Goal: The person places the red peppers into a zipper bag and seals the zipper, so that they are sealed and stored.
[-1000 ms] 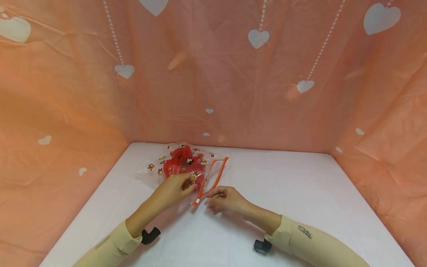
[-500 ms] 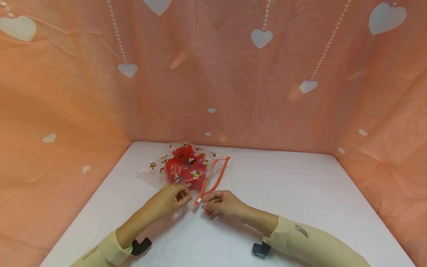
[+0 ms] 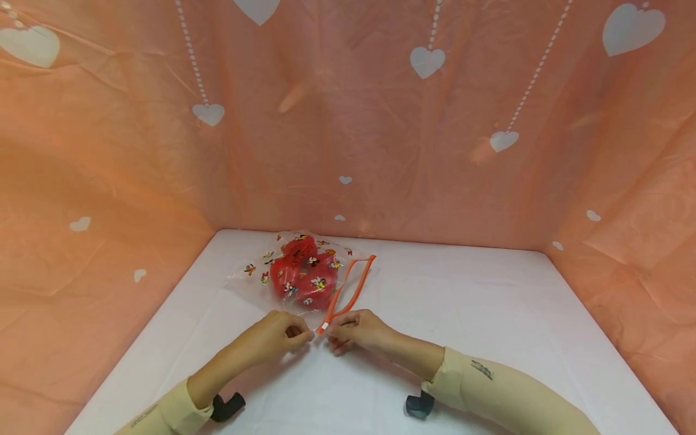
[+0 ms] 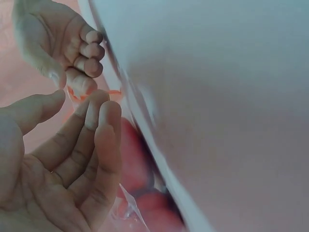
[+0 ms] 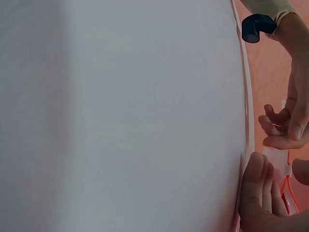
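Observation:
A clear zip bag point(image 3: 255, 275) printed with small cartoon figures lies on the white table point(image 3: 462, 314) and holds red things point(image 3: 299, 272). Its orange zip strip point(image 3: 353, 284) gapes open and ends in a white slider point(image 3: 322, 329) at the near corner. My right hand point(image 3: 334, 329) pinches that slider point(image 5: 288, 170) between thumb and fingers point(image 5: 256, 188). My left hand point(image 3: 301, 334) is just left of it, thumb and fingers apart point(image 4: 77, 104), fingertips beside the zip's end and holding nothing. The red contents point(image 4: 137, 169) show blurred in the left wrist view.
Pink cloth with white hearts point(image 3: 380, 151) walls the table at the back and on both sides. A black wrist mount sits under each forearm point(image 3: 227, 406) point(image 3: 418, 405). Bare white tabletop stretches to the right of the bag.
My left hand has drawn back off the bag's red contents to the near end of the zip. My right hand has shifted slightly left, so both hands meet at the slider.

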`<act>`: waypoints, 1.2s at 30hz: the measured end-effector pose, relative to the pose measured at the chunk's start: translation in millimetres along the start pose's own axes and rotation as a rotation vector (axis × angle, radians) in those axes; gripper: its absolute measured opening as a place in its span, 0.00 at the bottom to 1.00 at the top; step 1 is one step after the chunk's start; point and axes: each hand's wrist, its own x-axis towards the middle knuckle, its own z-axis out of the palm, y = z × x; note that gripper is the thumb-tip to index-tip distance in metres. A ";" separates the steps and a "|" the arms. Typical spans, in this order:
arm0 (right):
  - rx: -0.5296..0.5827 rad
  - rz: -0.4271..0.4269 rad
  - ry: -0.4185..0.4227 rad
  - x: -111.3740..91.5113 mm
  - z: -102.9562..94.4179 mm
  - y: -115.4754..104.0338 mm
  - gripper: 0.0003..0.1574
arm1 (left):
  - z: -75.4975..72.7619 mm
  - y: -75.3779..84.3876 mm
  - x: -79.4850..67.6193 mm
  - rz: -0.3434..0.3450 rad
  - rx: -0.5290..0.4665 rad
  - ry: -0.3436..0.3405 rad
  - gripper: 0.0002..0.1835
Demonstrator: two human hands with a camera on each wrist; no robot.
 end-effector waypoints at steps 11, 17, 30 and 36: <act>0.039 -0.008 -0.006 6.3 2.3 3.2 0.13 | 3.9 -1.5 -0.1 -0.019 -0.060 -0.035 0.08; 0.064 -0.003 -0.009 7.8 2.8 3.8 0.12 | 6.8 -3.7 0.8 -0.018 -0.103 -0.025 0.08; 0.096 0.004 0.001 11.2 6.1 3.7 0.09 | 12.4 -4.0 5.0 -0.078 -0.224 0.022 0.07; 0.140 -0.010 -0.018 11.1 8.8 2.3 0.09 | 13.9 -1.6 6.1 -0.100 -0.249 0.060 0.07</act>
